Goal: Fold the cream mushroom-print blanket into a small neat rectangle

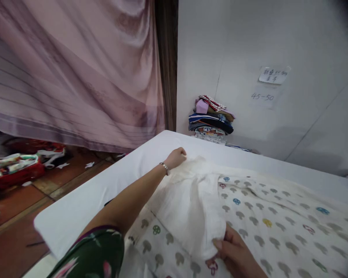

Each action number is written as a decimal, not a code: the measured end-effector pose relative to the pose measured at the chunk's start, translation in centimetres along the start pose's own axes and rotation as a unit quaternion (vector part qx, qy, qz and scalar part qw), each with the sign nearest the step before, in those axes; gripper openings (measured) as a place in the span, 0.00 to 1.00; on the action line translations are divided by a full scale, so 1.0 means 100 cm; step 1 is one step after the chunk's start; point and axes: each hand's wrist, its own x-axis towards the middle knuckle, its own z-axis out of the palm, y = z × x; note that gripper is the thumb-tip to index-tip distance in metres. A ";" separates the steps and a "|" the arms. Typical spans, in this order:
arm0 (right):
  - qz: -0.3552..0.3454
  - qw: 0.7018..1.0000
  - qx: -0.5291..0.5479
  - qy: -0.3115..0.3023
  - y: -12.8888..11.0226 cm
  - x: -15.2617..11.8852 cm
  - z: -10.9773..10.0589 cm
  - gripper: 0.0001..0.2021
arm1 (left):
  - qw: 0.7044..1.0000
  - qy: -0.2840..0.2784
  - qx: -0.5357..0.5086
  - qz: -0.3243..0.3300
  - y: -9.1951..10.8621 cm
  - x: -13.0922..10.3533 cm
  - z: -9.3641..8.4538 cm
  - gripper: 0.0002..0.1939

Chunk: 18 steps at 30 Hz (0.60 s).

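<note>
A thin white cloth (188,216) with a mushroom print on part of it lies spread over the table, its plain side folded over in the middle. My left hand (176,156), with a bracelet at the wrist, is closed on the cloth's far left edge. Nearer to me, my right hand (234,249) pinches the hemmed edge of the plain flap between thumb and fingers. Printed grey and coloured mushrooms show to the right of the flap and below it. The cloth is creased between my two hands.
The table has a white top (75,210). A stack of folded clothes (211,117) stands at the back against a grey wall (249,38) with paper notes. At the left hangs a pink curtain (84,69); a red box (17,173) of items sits on the tiled floor.
</note>
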 end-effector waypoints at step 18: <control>0.020 0.992 0.072 0.098 -0.017 -0.025 0.042 0.13 | 0.919 0.151 0.037 0.363 0.040 -0.224 0.043 0.17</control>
